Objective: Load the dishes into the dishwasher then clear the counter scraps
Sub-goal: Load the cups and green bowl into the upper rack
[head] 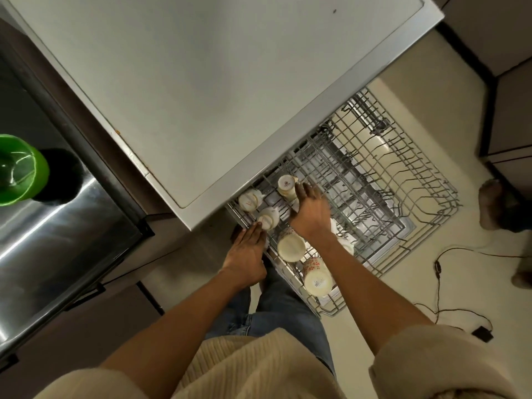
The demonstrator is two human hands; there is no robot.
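Observation:
The grey wire dishwasher rack (403, 180) is pulled out below the counter edge. Several cream cups stand upside down in its near left corner. My left hand (247, 251) reaches in with straight fingers, and its fingertips touch a small cup (269, 218). My right hand (311, 211) lies flat over the rack, fingers stretched beside another small cup (287, 187). A third small cup (249, 200) stands at the far left. Closer to me are a large cream mug (290, 245) and a mug with red flowers (316, 276). Neither hand grips anything.
A white countertop (201, 82) overhangs the rack's back part. A steel sink (57, 231) with a green bowl (17, 168) lies to the left. On the floor at right are a black cable (460, 250), a small black adapter (482, 334) and another person's foot (492, 207).

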